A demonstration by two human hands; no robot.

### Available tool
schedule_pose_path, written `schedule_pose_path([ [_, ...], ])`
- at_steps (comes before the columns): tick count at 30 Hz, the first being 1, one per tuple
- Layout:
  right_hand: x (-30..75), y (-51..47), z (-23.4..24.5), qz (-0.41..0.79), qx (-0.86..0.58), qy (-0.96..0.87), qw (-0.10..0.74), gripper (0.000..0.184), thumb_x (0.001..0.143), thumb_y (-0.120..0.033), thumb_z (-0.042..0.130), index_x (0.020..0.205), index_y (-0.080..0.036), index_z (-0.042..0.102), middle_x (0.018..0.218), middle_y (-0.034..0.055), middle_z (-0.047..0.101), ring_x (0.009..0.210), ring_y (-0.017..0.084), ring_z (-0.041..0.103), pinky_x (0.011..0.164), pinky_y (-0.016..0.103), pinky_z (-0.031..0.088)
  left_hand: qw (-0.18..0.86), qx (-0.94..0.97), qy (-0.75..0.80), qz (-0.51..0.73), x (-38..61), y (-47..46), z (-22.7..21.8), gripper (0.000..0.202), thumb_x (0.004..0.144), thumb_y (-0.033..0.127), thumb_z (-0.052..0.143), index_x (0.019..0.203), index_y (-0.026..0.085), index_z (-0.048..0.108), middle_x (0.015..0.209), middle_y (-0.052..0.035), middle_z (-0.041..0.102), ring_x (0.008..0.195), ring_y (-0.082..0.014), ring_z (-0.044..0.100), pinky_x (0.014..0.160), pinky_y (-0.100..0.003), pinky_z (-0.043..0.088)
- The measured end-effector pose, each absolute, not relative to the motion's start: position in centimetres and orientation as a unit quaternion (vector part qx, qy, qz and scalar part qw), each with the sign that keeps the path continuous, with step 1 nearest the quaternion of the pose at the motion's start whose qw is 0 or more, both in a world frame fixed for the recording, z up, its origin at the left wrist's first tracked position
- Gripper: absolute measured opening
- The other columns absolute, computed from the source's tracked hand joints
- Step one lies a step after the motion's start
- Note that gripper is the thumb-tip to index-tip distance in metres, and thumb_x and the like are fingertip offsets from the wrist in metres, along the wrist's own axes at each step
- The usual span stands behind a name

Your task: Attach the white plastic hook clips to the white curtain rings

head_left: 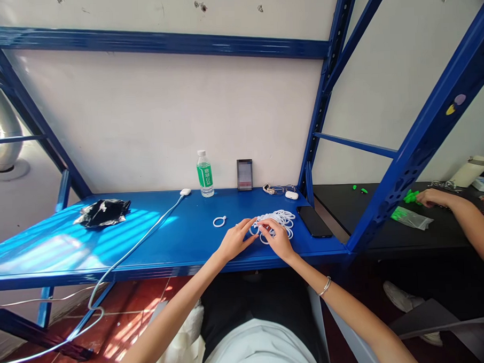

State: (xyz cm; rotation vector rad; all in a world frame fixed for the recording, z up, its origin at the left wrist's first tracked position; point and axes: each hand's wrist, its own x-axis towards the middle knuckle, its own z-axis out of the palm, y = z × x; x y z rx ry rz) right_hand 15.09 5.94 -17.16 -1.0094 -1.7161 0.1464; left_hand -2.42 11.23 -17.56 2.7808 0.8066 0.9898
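Note:
A heap of white cord rings (283,220), which look like hair ties, lies on the blue table in front of me. My left hand (237,240) is at the heap's left edge, its thumb and fingertips closed around a white ring. From the right, my right hand (277,240) pinches at the same ring; the fingers partly hide it. Apart from the heap, to the left of my hands, lies a single white ring (219,221) with a small knob on its rim.
Behind stand a water bottle (205,175) and a propped phone (245,175); glasses (284,190), a white earbud case (291,195) and a black phone (314,221) lie right. Leftward are a charging cable (148,232) and black plastic bag (104,213). A co-worker's hand (433,197) touches green pieces.

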Motion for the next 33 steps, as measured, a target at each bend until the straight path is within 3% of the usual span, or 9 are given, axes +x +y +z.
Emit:
schedule_pose_path([
  [20,15.22,5.91,-17.36,0.064,-0.437,-0.695,0.567,0.018,0.093,-0.032,0.050,0.096,-0.022,0.065,0.092,0.0051,0.067,0.078,0.019,0.063,0.072,0.033,0.053,0.018,0.906,0.268,0.328,-2.33,11.27,-17.69,0.042,0.095,0.040,0.040,0.135,0.025,0.036,0.125,-0.0098,0.055,0.090,-0.0187,0.066,0.071,-0.028,0.055],
  [33,15.38,5.90,-17.47,0.068,-0.437,-0.692,0.571,0.017,0.093,-0.031,0.050,0.094,-0.021,0.065,0.090,0.0051,0.067,0.080,0.019,0.062,0.072,0.032,0.052,-0.027,0.910,0.258,0.322,-2.36,11.48,-18.04,0.026,0.096,0.040,0.038,0.102,0.020,0.055,0.121,-0.0087,0.056,0.083,-0.0178,0.066,0.063,-0.026,0.053],
])
